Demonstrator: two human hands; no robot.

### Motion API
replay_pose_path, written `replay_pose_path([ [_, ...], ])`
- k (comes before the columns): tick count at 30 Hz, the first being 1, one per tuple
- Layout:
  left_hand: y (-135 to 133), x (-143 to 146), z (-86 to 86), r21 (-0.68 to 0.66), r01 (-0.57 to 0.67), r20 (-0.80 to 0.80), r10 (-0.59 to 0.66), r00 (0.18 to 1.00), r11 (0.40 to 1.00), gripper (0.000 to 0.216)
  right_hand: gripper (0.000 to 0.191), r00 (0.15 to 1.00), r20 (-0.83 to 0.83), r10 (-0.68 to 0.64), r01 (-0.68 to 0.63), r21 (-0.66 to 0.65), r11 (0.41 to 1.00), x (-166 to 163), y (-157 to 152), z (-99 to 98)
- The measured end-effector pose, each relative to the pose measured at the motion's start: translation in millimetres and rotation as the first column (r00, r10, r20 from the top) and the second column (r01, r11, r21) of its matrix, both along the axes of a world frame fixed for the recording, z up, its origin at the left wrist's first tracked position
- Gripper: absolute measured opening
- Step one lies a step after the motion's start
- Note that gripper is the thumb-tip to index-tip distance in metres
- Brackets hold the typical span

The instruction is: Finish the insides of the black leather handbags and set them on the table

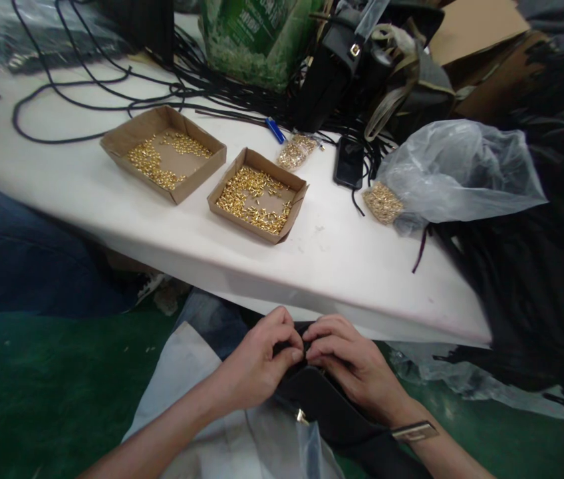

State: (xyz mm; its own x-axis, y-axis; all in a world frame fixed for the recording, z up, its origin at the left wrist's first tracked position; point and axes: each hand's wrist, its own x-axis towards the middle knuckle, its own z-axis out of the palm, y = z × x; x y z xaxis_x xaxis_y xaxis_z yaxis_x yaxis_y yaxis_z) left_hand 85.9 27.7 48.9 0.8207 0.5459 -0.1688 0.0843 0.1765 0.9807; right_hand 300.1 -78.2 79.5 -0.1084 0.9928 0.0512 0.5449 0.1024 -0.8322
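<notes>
My left hand (257, 362) and my right hand (349, 362) meet below the table's front edge, over my lap. Both have their fingers curled and pinched together on the top edge of a black bag (332, 412) with a small gold fitting. What exactly sits between the fingertips is too small to make out. On the white table (342, 266) above stand two shallow cardboard trays (165, 159) (257, 196), each holding several small gold metal pieces.
A clear plastic bag (461, 169) with gold pieces spilling out lies at the right, beside a black phone (349, 163). Black cords, a small packet of gold parts (296, 152), a blue pen, black bags and a green sack crowd the table's back. Green floor lies below.
</notes>
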Motion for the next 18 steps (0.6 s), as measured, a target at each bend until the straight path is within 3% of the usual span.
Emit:
replay_pose_path([
  [7, 0.3, 0.9, -3.2, -0.095, -0.031, 0.005, 0.031, 0.999, 0.995, 0.016, 0.016, 1.000, -0.001, -0.028, 0.028, -0.003, 1.000, 2.9, 0.4, 0.6],
  [18, -4.2, -5.3, -8.0, -0.092, -0.013, 0.016, 0.014, 1.000, 0.996, 0.022, 0.021, 1.000, -0.008, -0.029, 0.029, 0.001, 1.000, -5.3, -5.6, -1.5],
])
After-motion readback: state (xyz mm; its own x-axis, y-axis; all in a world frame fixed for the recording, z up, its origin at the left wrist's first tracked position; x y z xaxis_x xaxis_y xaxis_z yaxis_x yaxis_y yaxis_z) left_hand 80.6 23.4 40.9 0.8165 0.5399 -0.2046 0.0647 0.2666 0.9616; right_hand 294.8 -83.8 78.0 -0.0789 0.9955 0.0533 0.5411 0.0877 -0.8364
